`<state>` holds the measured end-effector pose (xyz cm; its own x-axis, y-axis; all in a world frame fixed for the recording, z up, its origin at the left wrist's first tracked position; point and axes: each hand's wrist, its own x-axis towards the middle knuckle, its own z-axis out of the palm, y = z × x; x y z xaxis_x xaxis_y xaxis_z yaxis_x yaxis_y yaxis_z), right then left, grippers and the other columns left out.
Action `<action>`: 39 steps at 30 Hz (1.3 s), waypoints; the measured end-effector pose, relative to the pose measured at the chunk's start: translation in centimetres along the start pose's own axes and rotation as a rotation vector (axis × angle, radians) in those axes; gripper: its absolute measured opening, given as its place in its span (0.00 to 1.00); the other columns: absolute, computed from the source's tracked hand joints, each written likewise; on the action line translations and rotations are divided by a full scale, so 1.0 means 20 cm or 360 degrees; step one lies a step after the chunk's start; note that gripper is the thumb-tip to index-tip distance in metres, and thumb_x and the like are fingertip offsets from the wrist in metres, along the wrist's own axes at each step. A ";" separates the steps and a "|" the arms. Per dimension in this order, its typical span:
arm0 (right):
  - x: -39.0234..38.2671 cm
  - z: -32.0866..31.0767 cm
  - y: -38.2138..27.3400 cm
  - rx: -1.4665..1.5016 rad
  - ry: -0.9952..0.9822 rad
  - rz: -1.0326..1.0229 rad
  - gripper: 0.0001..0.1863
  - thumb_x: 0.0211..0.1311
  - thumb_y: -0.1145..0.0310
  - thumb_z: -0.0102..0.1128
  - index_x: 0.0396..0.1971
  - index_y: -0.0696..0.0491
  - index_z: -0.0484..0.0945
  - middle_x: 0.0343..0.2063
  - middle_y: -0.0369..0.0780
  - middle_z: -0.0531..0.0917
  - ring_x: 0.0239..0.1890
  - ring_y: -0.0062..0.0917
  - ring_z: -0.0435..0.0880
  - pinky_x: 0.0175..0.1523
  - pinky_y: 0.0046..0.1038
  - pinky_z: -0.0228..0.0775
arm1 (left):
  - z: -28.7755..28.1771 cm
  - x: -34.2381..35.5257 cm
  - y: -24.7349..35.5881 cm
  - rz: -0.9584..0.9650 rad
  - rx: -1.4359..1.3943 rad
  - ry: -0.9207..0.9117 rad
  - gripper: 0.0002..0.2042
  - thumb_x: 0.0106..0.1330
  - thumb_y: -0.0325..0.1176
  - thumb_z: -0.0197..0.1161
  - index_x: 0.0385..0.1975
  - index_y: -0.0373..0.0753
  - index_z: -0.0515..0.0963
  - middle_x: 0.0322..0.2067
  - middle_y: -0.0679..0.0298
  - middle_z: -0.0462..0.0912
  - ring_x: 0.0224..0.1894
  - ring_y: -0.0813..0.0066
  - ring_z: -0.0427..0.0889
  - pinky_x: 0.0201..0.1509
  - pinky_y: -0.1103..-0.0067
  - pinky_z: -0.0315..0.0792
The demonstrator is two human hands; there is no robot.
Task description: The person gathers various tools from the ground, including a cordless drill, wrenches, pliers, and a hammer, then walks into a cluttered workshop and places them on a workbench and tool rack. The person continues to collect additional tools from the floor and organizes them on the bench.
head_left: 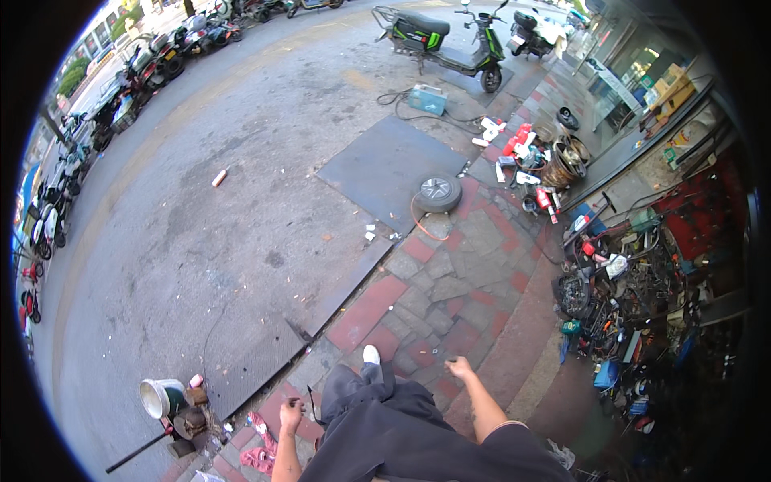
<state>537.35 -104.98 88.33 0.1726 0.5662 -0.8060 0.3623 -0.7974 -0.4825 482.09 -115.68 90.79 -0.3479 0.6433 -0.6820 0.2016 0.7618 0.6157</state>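
My left hand [291, 413] hangs beside my dark clothing, fingers curled around what may be a small dark item, too small to make out. A thin dark strap dangles just to its right. My right hand [458, 368] hangs above the paving with fingers loosely apart, holding nothing visible. A white shoe [372, 354] shows between them on the red and grey paving [365, 318]. Below my left hand lies a pink cloth [259, 458]; to the left are a bucket [158, 398] and a long dark bar [136, 453].
Ahead are a wheel [438, 193] with orange hose, a metal plate [377, 169], a blue machine [426, 99] with cables and a green-black scooter [434, 44]. Bottles [522, 140] and piled parts [618, 305] line the shopfront at right. Parked two-wheelers [161, 63] edge the road's left.
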 end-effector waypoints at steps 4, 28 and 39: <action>0.25 -0.02 -0.48 0.0172 0.0053 -0.0338 0.12 0.63 0.71 0.54 0.42 0.62 0.77 0.31 0.42 0.84 0.30 0.24 0.83 0.36 0.26 0.74 | 0.00 0.32 0.49 0.0111 0.0009 -0.0036 0.13 0.65 0.30 0.53 0.45 0.28 0.74 0.32 0.54 0.82 0.28 0.71 0.83 0.29 0.79 0.76; 1.39 -0.37 -1.31 0.0410 0.0125 0.0880 0.12 0.58 0.72 0.56 0.39 0.64 0.77 0.30 0.47 0.83 0.29 0.31 0.84 0.34 0.32 0.79 | 0.40 2.59 2.82 0.0320 0.0239 -0.0216 0.16 0.61 0.35 0.55 0.45 0.32 0.76 0.33 0.53 0.84 0.33 0.66 0.86 0.39 0.75 0.77; 3.74 -0.78 -4.10 -0.0795 0.0384 -0.0106 0.14 0.61 0.65 0.55 0.40 0.61 0.77 0.25 0.45 0.82 0.26 0.30 0.82 0.30 0.33 0.74 | 0.47 3.67 3.28 -0.0841 -0.0736 0.0575 0.10 0.59 0.25 0.50 0.35 0.26 0.74 0.26 0.49 0.81 0.20 0.63 0.82 0.21 0.73 0.76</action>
<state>534.82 6.02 72.84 0.3178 0.6905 -0.6498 0.7595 -0.5957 -0.2615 478.46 -17.72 77.40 -0.5833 0.0798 -0.8083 -0.4471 0.7992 0.4016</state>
